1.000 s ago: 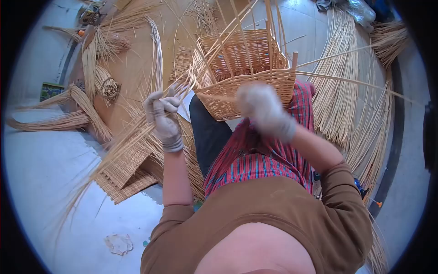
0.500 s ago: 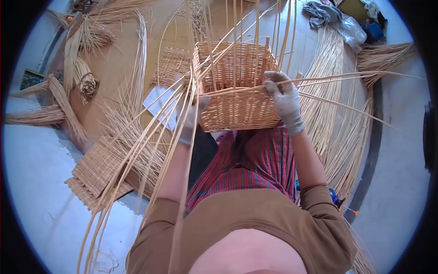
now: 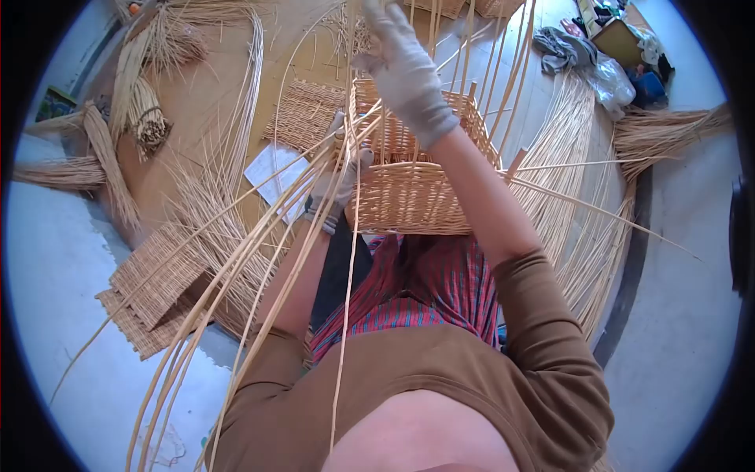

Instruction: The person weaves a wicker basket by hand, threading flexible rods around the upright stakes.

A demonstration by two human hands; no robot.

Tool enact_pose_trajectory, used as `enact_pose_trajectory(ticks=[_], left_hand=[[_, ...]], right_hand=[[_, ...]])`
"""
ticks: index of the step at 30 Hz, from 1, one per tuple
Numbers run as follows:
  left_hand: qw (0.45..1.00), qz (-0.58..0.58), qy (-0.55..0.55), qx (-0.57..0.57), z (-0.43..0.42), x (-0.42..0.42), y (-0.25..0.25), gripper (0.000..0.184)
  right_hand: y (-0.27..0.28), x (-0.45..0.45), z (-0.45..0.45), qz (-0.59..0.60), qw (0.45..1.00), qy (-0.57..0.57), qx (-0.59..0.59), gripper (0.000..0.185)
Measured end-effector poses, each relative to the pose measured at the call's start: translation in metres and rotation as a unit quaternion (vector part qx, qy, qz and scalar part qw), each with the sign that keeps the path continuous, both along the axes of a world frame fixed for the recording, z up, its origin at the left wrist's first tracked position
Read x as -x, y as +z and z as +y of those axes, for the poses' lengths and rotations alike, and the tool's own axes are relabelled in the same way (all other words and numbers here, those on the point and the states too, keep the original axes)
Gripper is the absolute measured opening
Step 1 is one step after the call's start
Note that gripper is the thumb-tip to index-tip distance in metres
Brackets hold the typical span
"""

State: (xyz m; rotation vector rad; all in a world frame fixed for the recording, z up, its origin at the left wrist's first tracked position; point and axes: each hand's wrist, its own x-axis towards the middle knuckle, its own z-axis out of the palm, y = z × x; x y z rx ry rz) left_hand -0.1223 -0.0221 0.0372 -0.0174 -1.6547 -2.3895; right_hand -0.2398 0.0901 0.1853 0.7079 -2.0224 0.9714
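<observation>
A woven wicker basket [image 3: 409, 206] sits above my lap, with tall upright stakes rising from its far side. My left hand [image 3: 336, 187], in a pale work glove, is closed at the basket's left front corner, where several long wicker strands [image 3: 216, 293] fan out toward the lower left. My right hand [image 3: 405, 75], also gloved, is raised over the basket's far side near the stakes. Its thumb stands apart from the stretched fingers, which are slightly blurred near the top edge. A short wooden peg [image 3: 515, 163] sticks up at the basket's right front corner.
Woven panels [image 3: 161, 275] lie at left, and another panel [image 3: 305, 114] lies behind my left hand beside a white sheet [image 3: 277, 179]. Loose strands [image 3: 570, 197] spread along the right. A tied bundle [image 3: 149, 126] rests at the far left; cloth and plastic bags [image 3: 609, 79] lie far right.
My right hand has left the front rim and the strands there, swinging up and left over the basket. The strands at the right have dropped lower. My left hand stays at the left corner.
</observation>
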Motion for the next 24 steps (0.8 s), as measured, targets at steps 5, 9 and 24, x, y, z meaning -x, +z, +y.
enact_pose_trajectory(ticks=[5, 9, 24], left_hand=[[0.995, -0.024, 0.022, 0.098, 0.002, -0.013, 0.008, 0.089], [0.997, -0.035, 0.052, 0.039, 0.007, -0.013, 0.001, 0.091], [0.909, -0.062, 0.053, 0.410, 0.084, -0.024, 0.063, 0.033]], right_hand=[[-0.057, -0.064, 0.071, -0.146, 0.920, 0.197, 0.305, 0.036], [-0.106, -0.117, 0.093, -0.178, 0.857, 0.206, 0.438, 0.018], [-0.103, -0.143, 0.194, -0.369, 0.809, 0.059, 0.454, 0.015]])
